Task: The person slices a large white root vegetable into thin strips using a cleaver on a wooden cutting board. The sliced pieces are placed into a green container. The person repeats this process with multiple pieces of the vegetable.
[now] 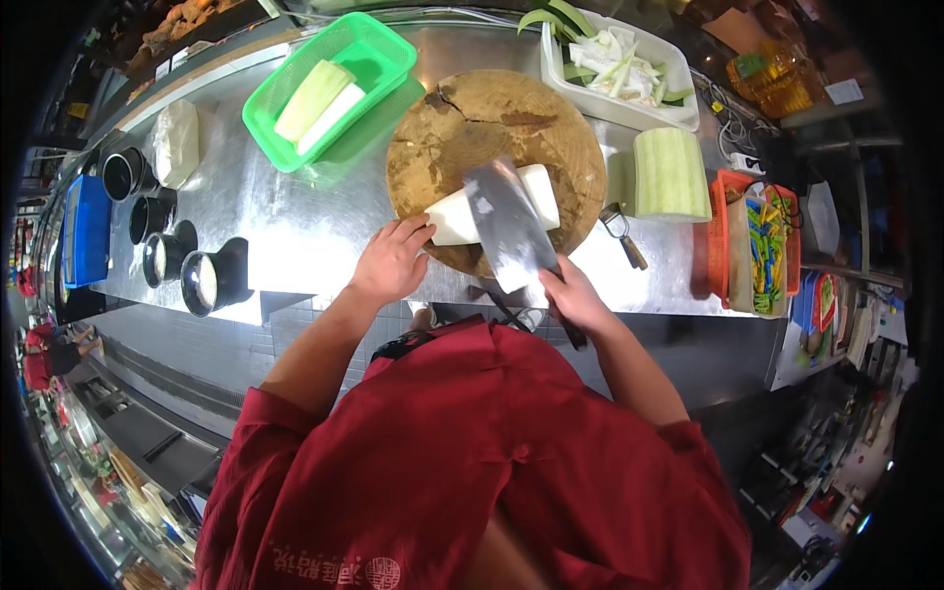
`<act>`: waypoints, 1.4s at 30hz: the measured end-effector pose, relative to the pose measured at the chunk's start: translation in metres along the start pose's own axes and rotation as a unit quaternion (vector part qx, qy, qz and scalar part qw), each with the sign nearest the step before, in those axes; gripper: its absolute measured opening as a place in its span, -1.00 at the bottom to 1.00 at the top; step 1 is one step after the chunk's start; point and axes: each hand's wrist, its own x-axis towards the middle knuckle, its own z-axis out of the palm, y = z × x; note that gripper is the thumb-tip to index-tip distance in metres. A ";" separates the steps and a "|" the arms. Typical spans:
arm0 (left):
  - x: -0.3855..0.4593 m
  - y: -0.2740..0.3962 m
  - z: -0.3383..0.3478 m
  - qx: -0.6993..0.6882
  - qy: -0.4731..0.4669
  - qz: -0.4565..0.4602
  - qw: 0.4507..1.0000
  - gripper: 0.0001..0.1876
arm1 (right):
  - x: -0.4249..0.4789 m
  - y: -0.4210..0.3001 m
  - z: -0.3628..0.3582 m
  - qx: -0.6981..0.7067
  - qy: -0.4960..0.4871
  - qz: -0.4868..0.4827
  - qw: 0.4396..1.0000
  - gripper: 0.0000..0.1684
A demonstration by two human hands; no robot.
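My right hand (579, 299) grips the handle of a cleaver (509, 228). Its broad steel blade lies across a long piece of white melon flesh (453, 219) on a round wooden chopping block (472, 151). Part of the piece is hidden under the blade, and its right end (540, 193) shows beyond. At the block's left front rim, my left hand (394, 258) has its fingertips at the piece's left end, thumb apart. Whether the blade has cut into the flesh cannot be seen. A thick peeled pale-green melon section (670, 175) stands right of the block.
A green plastic basket (258, 122) holds melon pieces. A white tub (619, 110) contains peelings. Beside the block lies a peeler (625, 234). An orange basket (721, 265) stands on the right; black bowls (199, 284) and a blue bin (86, 230) are left on the steel table (295, 228).
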 end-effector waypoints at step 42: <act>-0.004 0.007 0.004 -0.022 0.016 0.005 1.000 -0.56 | -0.017 -0.005 0.006 -0.012 -0.041 0.047 0.998 -0.79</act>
